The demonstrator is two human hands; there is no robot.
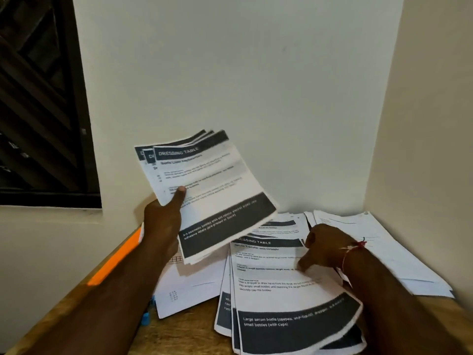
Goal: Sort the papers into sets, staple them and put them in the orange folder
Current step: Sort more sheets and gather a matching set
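An orange folder (pixel 115 260) lies along the wooden table's (pixel 184 334) left edge, the left hand (pixel 161 221) grips a fanned sheaf of "DRESSING TABLE" sheets (pixel 212 190) raised above it, and the right hand (pixel 325 249) touches the near paper stack (pixel 286 290), grasp impossible to tell.

light: dim, even indoor | shadows: soft | blur: print on papers (pixel 281 298) smeared | edges: wide-angle bowing
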